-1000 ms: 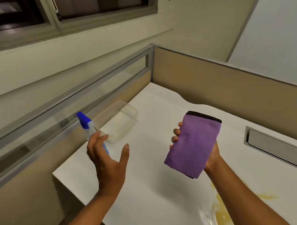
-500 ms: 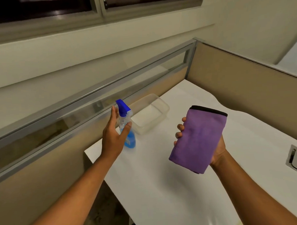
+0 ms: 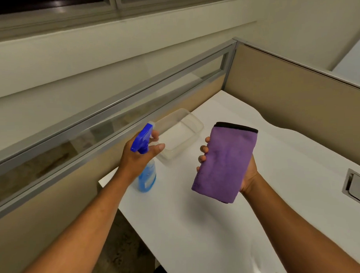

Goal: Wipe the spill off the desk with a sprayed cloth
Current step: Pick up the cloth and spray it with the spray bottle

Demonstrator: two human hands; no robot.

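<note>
Purple cloth [image 3: 225, 163] folded, black-edged, gripped in right hand [image 3: 248, 174] mid-frame. Left hand [image 3: 139, 158] wraps spray bottle [image 3: 147, 176] neck; spill mostly cut off at bottom edge.

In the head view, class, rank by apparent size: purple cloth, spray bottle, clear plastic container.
1. purple cloth
2–3. clear plastic container and spray bottle: unsure; the left hand hides part of the bottle, and the container sits farther away.

The left hand [image 3: 135, 158] grips the neck of a blue spray bottle [image 3: 147, 174] standing on the white table [image 3: 198, 227]. The right hand [image 3: 247, 174] holds up a folded purple cloth [image 3: 225, 163]. A clear plastic container [image 3: 181, 136] sits just behind the bottle.
</note>
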